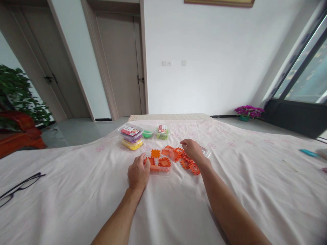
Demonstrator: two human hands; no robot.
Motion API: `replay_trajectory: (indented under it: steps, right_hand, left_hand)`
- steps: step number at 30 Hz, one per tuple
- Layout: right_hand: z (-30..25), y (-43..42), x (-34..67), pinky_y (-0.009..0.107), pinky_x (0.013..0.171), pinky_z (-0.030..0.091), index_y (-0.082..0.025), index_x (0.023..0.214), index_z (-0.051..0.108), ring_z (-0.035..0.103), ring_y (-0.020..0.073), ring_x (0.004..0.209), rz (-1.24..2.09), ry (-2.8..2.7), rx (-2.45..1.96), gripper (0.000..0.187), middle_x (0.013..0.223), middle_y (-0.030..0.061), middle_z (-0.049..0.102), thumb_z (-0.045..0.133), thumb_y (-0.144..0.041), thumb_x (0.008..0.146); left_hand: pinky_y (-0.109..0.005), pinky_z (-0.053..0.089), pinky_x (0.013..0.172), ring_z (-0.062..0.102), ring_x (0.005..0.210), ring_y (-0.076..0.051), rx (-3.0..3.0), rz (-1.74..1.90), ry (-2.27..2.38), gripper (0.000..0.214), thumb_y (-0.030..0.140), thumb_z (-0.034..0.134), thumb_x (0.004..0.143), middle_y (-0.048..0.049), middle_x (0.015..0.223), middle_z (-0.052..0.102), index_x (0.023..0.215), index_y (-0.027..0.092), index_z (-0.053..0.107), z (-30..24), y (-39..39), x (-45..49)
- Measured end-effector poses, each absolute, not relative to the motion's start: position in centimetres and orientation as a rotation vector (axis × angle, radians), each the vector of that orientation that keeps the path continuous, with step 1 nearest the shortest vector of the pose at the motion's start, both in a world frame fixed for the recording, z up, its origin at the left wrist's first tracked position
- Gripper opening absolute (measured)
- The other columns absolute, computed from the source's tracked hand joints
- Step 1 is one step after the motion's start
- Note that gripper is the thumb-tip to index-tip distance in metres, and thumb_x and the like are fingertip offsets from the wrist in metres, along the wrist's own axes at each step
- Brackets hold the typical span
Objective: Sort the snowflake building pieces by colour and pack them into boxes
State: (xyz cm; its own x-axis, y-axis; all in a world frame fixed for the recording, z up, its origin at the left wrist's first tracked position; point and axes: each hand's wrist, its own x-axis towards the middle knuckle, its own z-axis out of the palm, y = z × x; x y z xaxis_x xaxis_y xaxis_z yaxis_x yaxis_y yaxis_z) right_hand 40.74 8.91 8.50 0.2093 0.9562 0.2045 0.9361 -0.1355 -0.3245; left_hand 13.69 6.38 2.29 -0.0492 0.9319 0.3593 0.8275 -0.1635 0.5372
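Observation:
My left hand [138,173] rests knuckles-up on the pink flowered cloth [76,190], its curled fingers against the left edge of a clear plastic box [160,169] holding orange toothed building pieces [164,162]. My right hand [193,150] hovers over a loose pile of the same orange pieces [190,165], fingers bent and pinching toward the pile; what it holds, if anything, is hidden. A clear lid [207,152] shows just past the right hand.
Stacked clear boxes of purple and yellow pieces [130,137] stand behind, with boxes of green pieces [162,132] to their right. Black glasses [19,187] lie at the far left. A teal object [309,153] lies at the right edge.

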Motion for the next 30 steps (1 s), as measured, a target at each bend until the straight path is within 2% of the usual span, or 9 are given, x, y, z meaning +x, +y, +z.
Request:
replay_trajectory:
  steps: [3,7,10,14,18,23,27,30]
  right_hand:
    - [8.2,8.7,42.4,0.029,0.075,0.043,-0.024,0.111,0.071,0.064,0.0244,0.102,0.085,-1.731,-2.252,0.034,0.111,0.0089,0.071,0.049,-0.022,0.086]
    - [7.8,8.4,42.5,0.028,0.071,0.04,-0.022,0.098,0.075,0.066,0.0227,0.09,0.134,-1.848,-2.235,0.029,0.092,0.0085,0.073,0.049,-0.03,0.088]
    - [7.2,8.5,41.3,0.027,0.075,0.04,-0.022,0.107,0.073,0.064,0.022,0.095,0.092,-1.948,-2.11,0.034,0.103,0.0094,0.07,0.054,-0.041,0.087]
    - [6.5,8.8,39.7,0.027,0.08,0.04,-0.022,0.111,0.071,0.06,0.0241,0.102,0.064,-2.04,-2.104,0.045,0.109,0.0106,0.067,0.067,-0.05,0.076]
    - [6.2,9.0,39.5,0.024,0.074,0.039,-0.021,0.103,0.072,0.062,0.0209,0.096,0.126,-2.003,-2.118,0.037,0.103,0.0076,0.069,0.072,-0.041,0.072]
    - [6.1,9.4,40.5,0.022,0.064,0.036,-0.02,0.092,0.072,0.063,0.0154,0.078,0.255,-1.794,-2.053,0.019,0.085,0.0027,0.072,0.066,-0.029,0.076]
    - [6.1,9.9,40.9,0.022,0.06,0.037,-0.02,0.089,0.071,0.063,0.0142,0.069,0.236,-1.588,-1.876,0.018,0.078,0.0018,0.071,0.06,-0.032,0.08]
    - [6.3,10.2,40.2,0.021,0.057,0.039,-0.019,0.091,0.068,0.063,0.0135,0.063,0.358,-1.497,-1.723,0.021,0.07,0.0009,0.069,0.056,-0.035,0.083]
  left_hand:
    - [-0.033,0.043,0.099,0.058,0.119,-0.022,2.015,1.072,1.955,0.042,0.03,0.038,0.094,-0.0087,0.133,0.06,0.133,0.02,0.052,2.0,6.8,13.3]
    - [-0.032,0.043,0.1,0.057,0.121,-0.021,1.962,1.133,1.955,0.044,0.032,0.037,0.095,-0.0091,0.136,0.058,0.135,0.019,0.05,1.5,7.1,13.0]
    - [-0.031,0.043,0.099,0.058,0.12,-0.021,1.918,1.167,1.946,0.045,0.033,0.036,0.096,-0.0088,0.137,0.057,0.136,0.02,0.049,1.3,7.2,13.1]
    - [-0.03,0.043,0.099,0.059,0.119,-0.02,1.873,1.157,1.936,0.045,0.034,0.035,0.096,-0.0088,0.138,0.056,0.137,0.021,0.049,1.2,7.1,13.1]
    - [-0.029,0.043,0.099,0.058,0.119,-0.02,1.861,1.149,1.936,0.045,0.034,0.035,0.096,-0.0082,0.138,0.056,0.137,0.022,0.048,1.2,7.2,13.0]
    - [-0.029,0.044,0.099,0.058,0.119,-0.02,1.868,1.154,1.93,0.045,0.034,0.035,0.096,-0.0085,0.138,0.056,0.138,0.021,0.048,1.1,7.3,12.9]
    - [-0.028,0.045,0.097,0.059,0.118,-0.019,1.864,1.174,1.923,0.045,0.033,0.036,0.096,-0.008,0.138,0.056,0.137,0.021,0.048,0.9,7.4,13.0]
    - [-0.028,0.045,0.097,0.058,0.119,-0.018,1.889,1.178,1.914,0.044,0.033,0.037,0.096,-0.0075,0.137,0.057,0.136,0.022,0.049,0.9,7.3,13.2]
